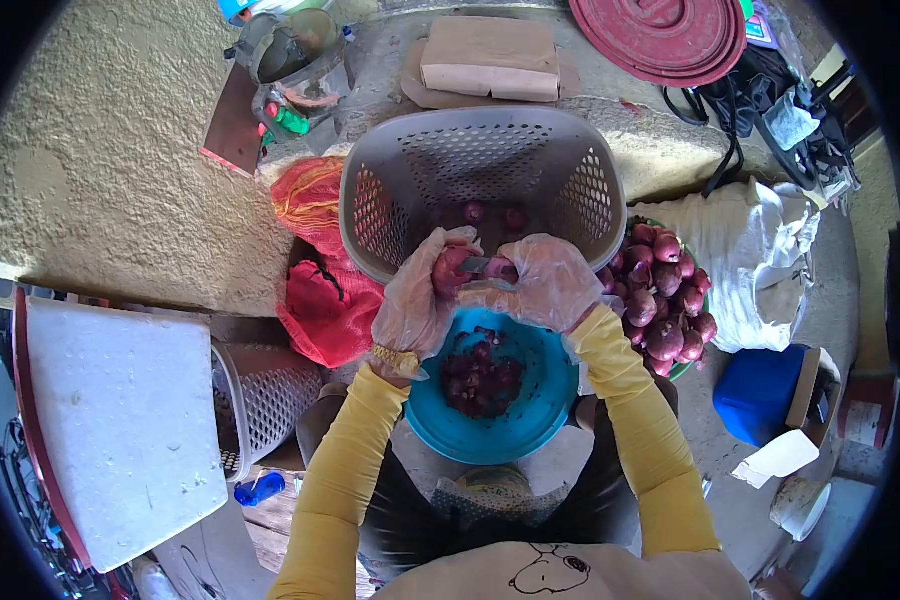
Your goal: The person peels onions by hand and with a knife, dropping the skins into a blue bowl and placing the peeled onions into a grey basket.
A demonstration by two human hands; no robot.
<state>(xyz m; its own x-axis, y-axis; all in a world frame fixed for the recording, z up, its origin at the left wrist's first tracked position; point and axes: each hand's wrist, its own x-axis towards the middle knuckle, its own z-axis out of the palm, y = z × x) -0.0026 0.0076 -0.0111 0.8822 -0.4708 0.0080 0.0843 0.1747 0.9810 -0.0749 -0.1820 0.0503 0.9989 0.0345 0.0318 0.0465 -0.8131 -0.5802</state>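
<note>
Both of my hands wear clear plastic gloves and meet above the front rim of a grey-brown perforated basket (480, 128). My left hand (417, 295) is closed around a red onion (452, 272). In my right hand (550, 278) is a small knife (473, 265), its blade against the onion; the handle is mostly hidden by my fingers. Just below my hands stands a turquoise basin (545, 395) with dark red onion peels and pieces (480, 385) inside. A couple of onions (474, 212) lie at the bottom of the basket. Several unpeeled red onions (662, 300) are heaped to the right.
Left of the basket lie a red mesh sack (330, 310) and another perforated basket (270, 400), beside a white-topped box (120, 430). To the right are a white sack (740, 250) and a blue container (760, 395). A dark red lid (660, 35) and a cardboard-coloured block (490, 58) lie behind.
</note>
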